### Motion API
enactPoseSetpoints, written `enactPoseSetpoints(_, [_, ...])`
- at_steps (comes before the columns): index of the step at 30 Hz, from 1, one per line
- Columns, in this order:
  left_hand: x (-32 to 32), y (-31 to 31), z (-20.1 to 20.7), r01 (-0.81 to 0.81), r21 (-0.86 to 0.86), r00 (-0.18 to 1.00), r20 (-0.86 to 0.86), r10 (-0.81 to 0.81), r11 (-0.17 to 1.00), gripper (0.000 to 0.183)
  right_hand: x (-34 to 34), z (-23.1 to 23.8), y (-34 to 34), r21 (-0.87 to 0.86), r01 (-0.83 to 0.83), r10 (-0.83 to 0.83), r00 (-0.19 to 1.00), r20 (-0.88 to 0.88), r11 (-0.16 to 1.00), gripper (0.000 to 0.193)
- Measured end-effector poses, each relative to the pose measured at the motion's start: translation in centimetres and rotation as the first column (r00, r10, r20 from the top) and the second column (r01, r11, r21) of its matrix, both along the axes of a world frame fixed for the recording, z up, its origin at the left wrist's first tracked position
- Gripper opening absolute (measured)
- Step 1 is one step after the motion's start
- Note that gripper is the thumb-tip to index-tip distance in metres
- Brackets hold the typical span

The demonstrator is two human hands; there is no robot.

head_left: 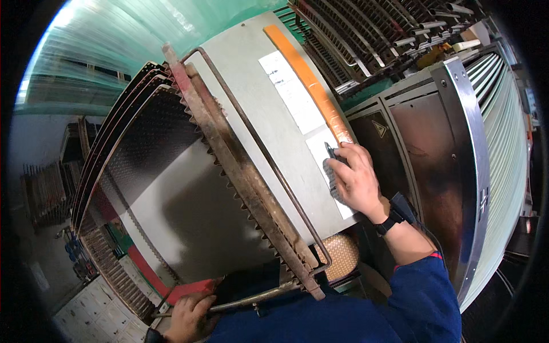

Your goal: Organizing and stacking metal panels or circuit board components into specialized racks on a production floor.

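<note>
A worn metal rack with a toothed rail (229, 154) stands in front of me, holding several thin dark perforated boards (154, 126) at its far left. At the bottom, my left hand (191, 317) is closed around the rack's near tube (257, 298), beside a red strip (191, 288). My right hand (357, 180) is over the right edge of a grey panel (246, 74), its fingers closed on a dark pointed tool (331, 166) whose exact kind is partly hidden. Beneath the tool lies a white paper sheet (320, 147), close to the lower end of an orange strip (303, 71).
Another printed sheet (289, 91) lies farther up the panel. A dark metal cabinet (423, 148) and a bundle of pale green slats (500, 143) stand at the right. More toothed racks (343, 34) fill the back right. A woven round seat (340, 257) is beneath the panel.
</note>
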State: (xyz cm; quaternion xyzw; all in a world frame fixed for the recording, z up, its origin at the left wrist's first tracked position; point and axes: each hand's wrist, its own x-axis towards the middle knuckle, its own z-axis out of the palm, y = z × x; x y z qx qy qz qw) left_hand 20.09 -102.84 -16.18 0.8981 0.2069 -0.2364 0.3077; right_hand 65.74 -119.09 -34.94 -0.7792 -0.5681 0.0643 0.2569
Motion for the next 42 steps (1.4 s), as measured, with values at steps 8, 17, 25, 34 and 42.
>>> enactPoseSetpoints(8, [1.2, 1.5, -2.3, 0.139, 0.217, 0.989, 0.014, -0.146, 0.966, 0.047, -0.3, 0.5, 0.4, 0.013, 0.048, -0.047, 0.998, -0.036, 0.999, 0.051])
enactPoseSetpoints(17, [2.6, 8.0, -3.6, 0.101, 0.231, 0.974, 0.176, -0.144, 0.968, 0.048, 0.0, -0.5, 0.1, -0.03, -0.002, 0.003, 0.999, 0.052, 1.0, 0.052])
enactPoseSetpoints(25, [2.7, 8.7, -3.7, 0.087, 0.119, 0.976, 0.189, -0.109, 0.989, 0.047, -0.4, -0.5, 0.2, -0.058, 0.027, -0.021, 0.996, 0.092, 0.998, 0.054])
enactPoseSetpoints(34, [2.3, 8.5, -3.9, 0.072, 0.029, 0.98, 0.184, -0.076, 0.997, 0.037, -0.6, -0.8, -0.2, -0.069, 0.015, -0.006, 0.991, 0.134, 0.997, 0.052])
enactPoseSetpoints(42, [1.8, 8.5, -4.3, 0.103, 0.003, 0.979, 0.179, -0.101, 0.995, 0.035, -0.3, -0.7, -0.2, -0.022, 0.029, -0.027, 0.995, 0.1, 0.999, 0.042])
